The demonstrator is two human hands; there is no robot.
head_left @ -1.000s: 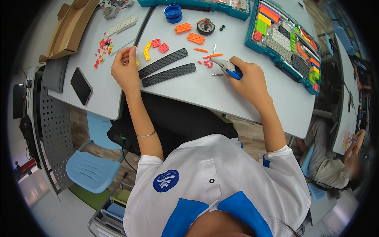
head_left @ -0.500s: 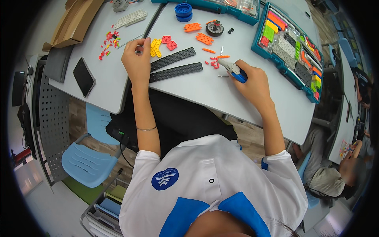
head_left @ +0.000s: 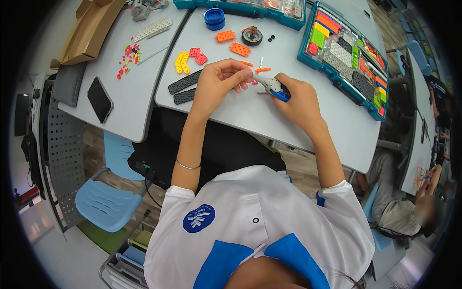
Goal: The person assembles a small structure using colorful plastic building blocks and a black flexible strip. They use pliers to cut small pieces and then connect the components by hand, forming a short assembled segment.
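Note:
My right hand point(head_left: 299, 100) is wrapped round a pair of grey-jawed pliers point(head_left: 273, 86) with blue handles. The pliers point left, over the table's near middle. My left hand point(head_left: 222, 83) has thumb and fingers pinched together at the jaw tips; whatever is in the pinch is too small to make out. Beneath and beside the left hand lie two dark grey perforated beams point(head_left: 184, 84), partly covered by it. A few small pinkish-red pins show behind the jaws. Just beyond the pliers are thin orange pieces point(head_left: 263, 70) and a small pale rod point(head_left: 261, 62).
Farther back lie yellow angled pieces point(head_left: 182, 63), red plates point(head_left: 198, 59), orange plates point(head_left: 239, 49), a black wheel point(head_left: 251, 36) and blue hubs point(head_left: 214, 19). A teal parts case point(head_left: 304, 57) stands right. On the left table are a phone point(head_left: 100, 99), loose pins and a cardboard box point(head_left: 91, 36).
My left hand has moved right and down from above the yellow pieces to the pliers' tips, now covering part of the beams. My right hand has shifted slightly left, still holding the pliers.

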